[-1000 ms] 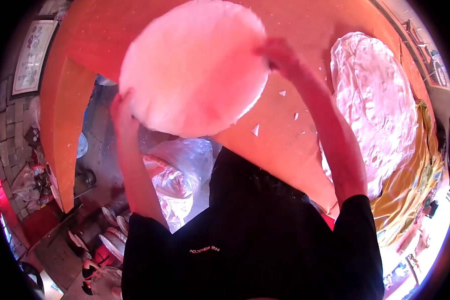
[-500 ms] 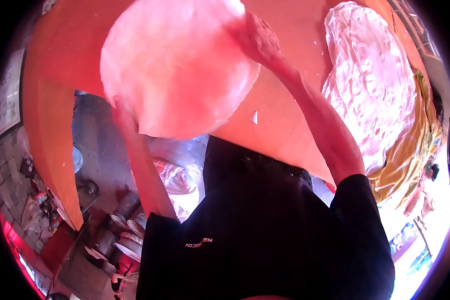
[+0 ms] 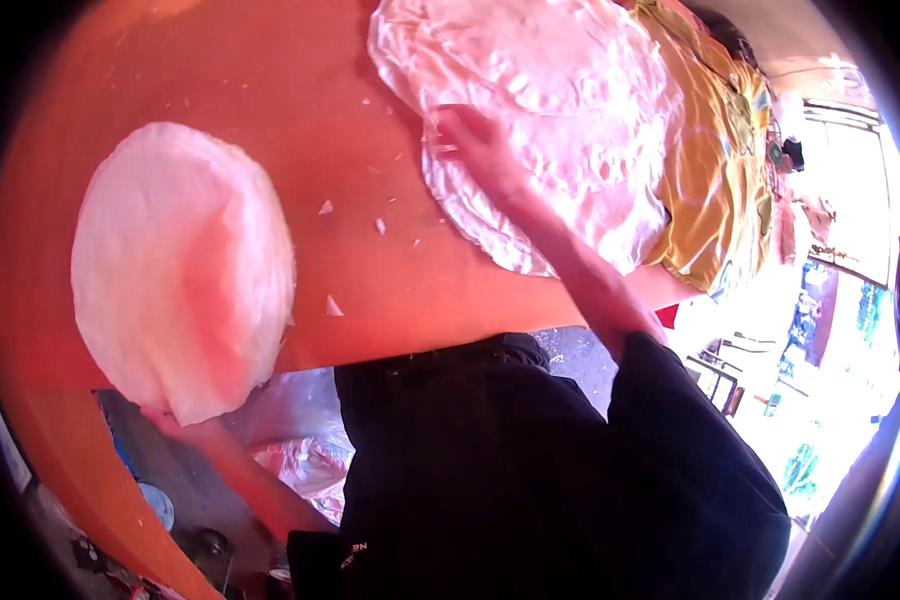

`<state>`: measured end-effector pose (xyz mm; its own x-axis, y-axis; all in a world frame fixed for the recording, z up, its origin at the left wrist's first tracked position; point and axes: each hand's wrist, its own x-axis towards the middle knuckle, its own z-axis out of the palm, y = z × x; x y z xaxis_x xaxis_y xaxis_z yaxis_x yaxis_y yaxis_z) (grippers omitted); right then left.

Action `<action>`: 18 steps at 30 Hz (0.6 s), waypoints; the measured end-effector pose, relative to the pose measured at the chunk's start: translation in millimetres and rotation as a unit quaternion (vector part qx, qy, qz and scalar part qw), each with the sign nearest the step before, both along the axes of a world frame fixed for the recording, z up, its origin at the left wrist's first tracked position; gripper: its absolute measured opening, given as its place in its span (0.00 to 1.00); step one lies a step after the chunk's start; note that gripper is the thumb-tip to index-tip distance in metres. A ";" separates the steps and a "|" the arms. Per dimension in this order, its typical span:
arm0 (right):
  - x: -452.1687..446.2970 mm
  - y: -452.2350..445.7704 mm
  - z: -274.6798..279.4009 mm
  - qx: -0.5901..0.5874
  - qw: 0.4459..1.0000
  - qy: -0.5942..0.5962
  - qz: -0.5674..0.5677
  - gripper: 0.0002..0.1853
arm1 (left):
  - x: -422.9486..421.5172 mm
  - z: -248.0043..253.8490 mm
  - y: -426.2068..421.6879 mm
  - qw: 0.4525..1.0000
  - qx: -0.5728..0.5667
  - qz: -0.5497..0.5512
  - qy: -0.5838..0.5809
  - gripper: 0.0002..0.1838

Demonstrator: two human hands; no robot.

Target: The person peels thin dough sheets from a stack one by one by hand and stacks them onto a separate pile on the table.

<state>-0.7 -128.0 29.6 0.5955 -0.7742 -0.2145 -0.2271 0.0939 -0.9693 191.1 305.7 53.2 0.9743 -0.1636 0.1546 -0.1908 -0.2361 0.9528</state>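
Observation:
A thin, pale round sheet of flatbread [image 3: 130,260] is at the left, over the orange tabletop [image 3: 340,260]. My left hand [image 3: 178,425] grips its near edge, with part of the fingers hidden behind the sheet. To the right lies a wrinkled stack of similar pale round flatbreads [image 3: 580,110]. My right hand [image 3: 478,145] is over the left edge of this stack, its fingers apart and slightly blurred. Nothing shows in it; whether the fingertips touch the top sheet I cannot tell.
A yellow cloth [image 3: 720,170] lies under the right side of the stack. Small pale scraps [image 3: 333,306] dot the tabletop between the stack and the held sheet. Below the table edge are a clear plastic bag [image 3: 315,470] and a round pale lid-like thing [image 3: 157,505].
My view has swung to the right. My right hand has let go of the held sheet and moved over to the stack. The left hand still holds the sheet's near edge.

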 end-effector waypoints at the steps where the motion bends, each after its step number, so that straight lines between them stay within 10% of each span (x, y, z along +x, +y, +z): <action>1: -32.5 -22.9 13.6 0.036 0.995 -0.032 -0.090 0.15 | 1.9 -2.4 1.6 0.998 -0.064 0.014 0.018 0.32; 5: -142.5 -152.8 3.3 0.066 0.931 0.007 -0.359 0.21 | 19.7 -41.0 41.3 0.998 -0.022 0.019 -0.063 0.32; 7: -172.0 -188.3 1.0 0.167 0.930 -0.063 -0.320 0.25 | 13.9 -36.1 38.4 0.993 0.011 -0.009 -0.118 0.32; 9: -173.5 -194.3 18.3 0.199 0.924 -0.082 -0.315 0.26 | -8.1 -12.5 22.5 0.908 -0.300 0.211 0.204 0.34; 12: -170.6 -206.2 21.7 0.248 0.920 -0.033 -0.300 0.26 | -67.3 -98.3 85.5 0.980 -0.094 0.134 0.114 0.28; 15: -174.7 -229.4 13.2 0.176 0.956 0.048 -0.229 0.23 | -125.8 -93.8 47.7 0.882 -0.204 0.192 0.379 0.17; 18: -163.2 -256.3 8.3 0.142 0.962 0.061 -0.224 0.25 | -183.5 -78.5 -11.4 0.899 -0.110 0.110 0.410 0.13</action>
<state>-163.9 -384.3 37.9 0.1737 -0.8469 -0.5027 -0.2122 0.4662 -0.8588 7.5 294.3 -25.3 0.7809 -0.0055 -0.6247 0.6245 0.0291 0.7805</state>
